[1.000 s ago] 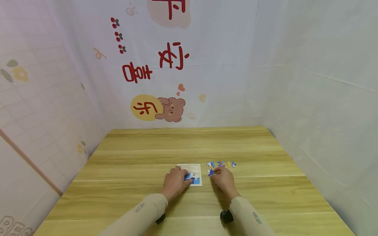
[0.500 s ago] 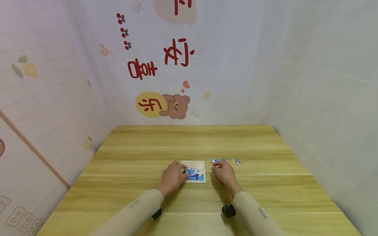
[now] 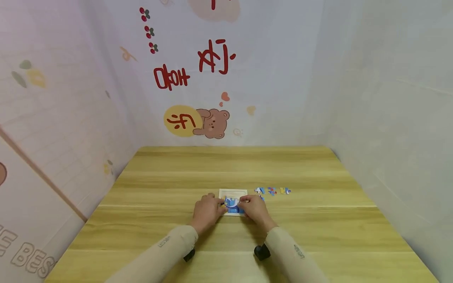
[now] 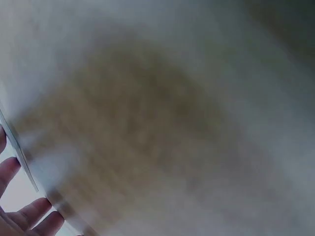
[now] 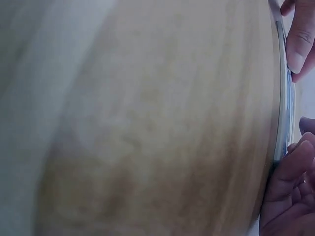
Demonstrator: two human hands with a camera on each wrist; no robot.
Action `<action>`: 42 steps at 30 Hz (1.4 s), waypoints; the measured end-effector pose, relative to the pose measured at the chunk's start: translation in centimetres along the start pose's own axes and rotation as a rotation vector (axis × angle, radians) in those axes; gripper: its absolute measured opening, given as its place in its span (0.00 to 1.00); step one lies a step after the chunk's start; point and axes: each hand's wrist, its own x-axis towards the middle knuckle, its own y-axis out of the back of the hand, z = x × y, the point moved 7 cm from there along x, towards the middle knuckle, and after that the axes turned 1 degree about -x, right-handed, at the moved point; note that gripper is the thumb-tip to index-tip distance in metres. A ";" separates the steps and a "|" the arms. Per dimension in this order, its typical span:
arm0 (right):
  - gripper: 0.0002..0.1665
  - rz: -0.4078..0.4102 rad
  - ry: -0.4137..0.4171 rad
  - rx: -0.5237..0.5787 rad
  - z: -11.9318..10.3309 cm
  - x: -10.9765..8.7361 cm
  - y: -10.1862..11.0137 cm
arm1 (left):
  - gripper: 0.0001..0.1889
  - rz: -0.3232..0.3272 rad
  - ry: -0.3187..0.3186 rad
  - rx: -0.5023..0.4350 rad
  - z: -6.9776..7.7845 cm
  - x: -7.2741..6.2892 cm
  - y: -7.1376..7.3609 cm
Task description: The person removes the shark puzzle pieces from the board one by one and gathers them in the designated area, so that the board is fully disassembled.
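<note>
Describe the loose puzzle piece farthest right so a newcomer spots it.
On the wooden table, find the pale puzzle tray. To its right lie loose pieces; the far row ends in the rightmost piece. Its left half is yellow, unlike the red and blue piece beside it.

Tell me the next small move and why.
Perhaps press gently with the right hand on the right side of the puzzle pieces, seating them in the jigsaw frame: the hand's fingers are over that side, and the left hand is at the frame's left edge, likely able to steady it. Whether the right hand pinches a piece is unclear.
</note>
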 end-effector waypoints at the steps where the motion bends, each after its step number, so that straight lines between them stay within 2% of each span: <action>1: 0.16 -0.007 0.002 -0.007 0.0 0.1 0.0 | 0.17 0.002 0.001 0.003 0.0 0.0 0.0; 7: 0.17 -0.040 0.026 -0.043 -0.4 0.2 -0.2 | 0.17 -0.022 0.010 -0.002 0.0 0.1 -0.1; 15: 0.16 -0.034 -0.023 0.084 -0.1 0.4 -0.1 | 0.16 -0.035 0.017 -0.011 -0.1 0.2 -0.7; 20: 0.14 -0.016 -0.016 0.095 -0.1 0.5 0.2 | 0.16 -0.028 0.026 -0.018 0.3 0.4 -0.4; 28: 0.12 -0.011 -0.012 0.020 0.1 0.2 0.5 | 0.21 -0.066 0.101 0.011 1.6 0.6 -0.7; 35: 0.13 -0.002 0.058 -0.097 -0.6 0.2 0.9 | 0.21 -0.044 0.154 0.040 1.3 0.5 -0.8; 42: 0.10 0.001 0.034 -0.048 -0.8 0.5 0.8 | 0.19 -0.058 0.165 0.015 1.0 0.7 -0.8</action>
